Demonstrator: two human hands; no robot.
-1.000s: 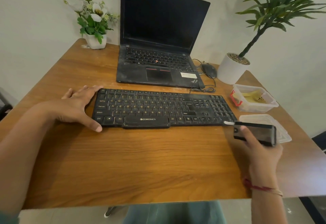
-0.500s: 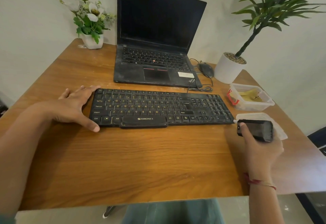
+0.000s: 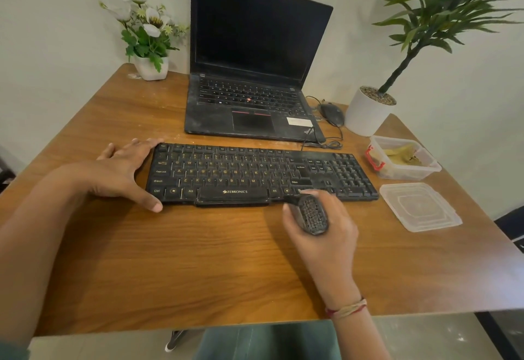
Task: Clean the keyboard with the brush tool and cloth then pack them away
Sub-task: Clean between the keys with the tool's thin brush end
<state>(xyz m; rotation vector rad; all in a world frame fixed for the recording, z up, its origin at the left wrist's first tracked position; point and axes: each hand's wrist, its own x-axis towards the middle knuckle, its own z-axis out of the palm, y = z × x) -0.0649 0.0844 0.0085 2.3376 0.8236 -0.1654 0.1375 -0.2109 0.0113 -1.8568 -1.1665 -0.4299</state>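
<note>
Keyboard [image 3: 255, 173] is braced by the left hand [image 3: 122, 169], fingers straight; brush [image 3: 310, 215], gripped by the right hand [image 3: 326, 237], seemingly lies bristles-up, so keys could be scraped.

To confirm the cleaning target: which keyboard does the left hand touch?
The separate Zebronics keyboard; the left hand rests against its left end. The laptop's keyboard is untouched.
</note>
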